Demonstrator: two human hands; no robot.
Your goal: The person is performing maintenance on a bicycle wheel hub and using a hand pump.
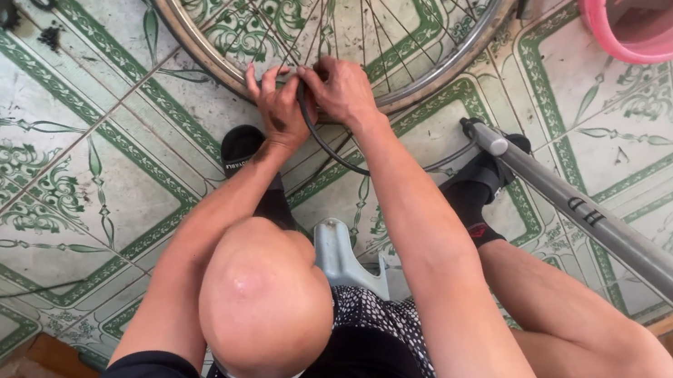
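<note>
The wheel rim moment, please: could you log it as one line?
left hand: on wheel rim | right hand: pinching black hose at rim | floor pump: lying at person's right | pink basin: beyond

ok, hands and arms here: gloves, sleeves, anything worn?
Both hands bare: no gloves on the left hand or the right hand, and no ring or watch visible. Forearms are uncovered too. Short black sleeves end above the elbows. No markings show on the sleeves from this view.
</note>
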